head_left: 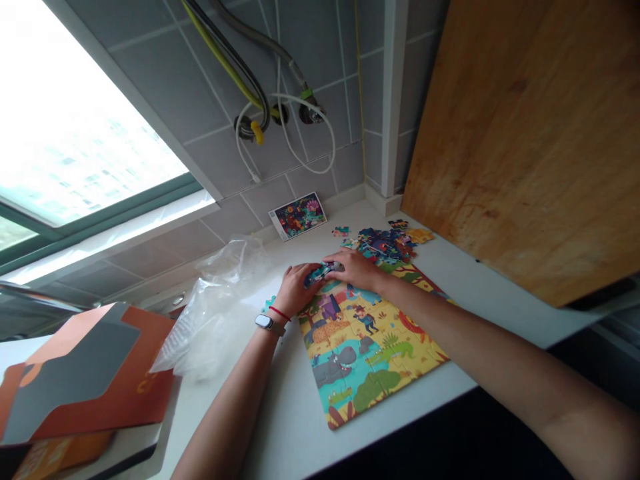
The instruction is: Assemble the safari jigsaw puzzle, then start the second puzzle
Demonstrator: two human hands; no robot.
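My left hand point(296, 287), with a red cord and a watch band on its wrist, curls round one side of several small blue and teal jigsaw pieces point(323, 272). From the other side my right hand point(354, 268) closes its fingers on the same pieces, hiding part of them. Both hands are just past the far edge of an assembled jigsaw puzzle point(383, 363) with a hippo, crocodiles and a small figure. Right of my right hand lies a heap of loose dark-blue jigsaw pieces point(385, 247). A few teal pieces point(270, 303) show beside my left wrist.
A small picture card point(299, 217) leans against the tiled wall. A crumpled clear plastic bag point(210, 313) lies left of my hands, beside an orange and grey box point(95, 373). A wooden panel point(540, 147) stands at the right; hoses and a white cable point(333, 137) hang above.
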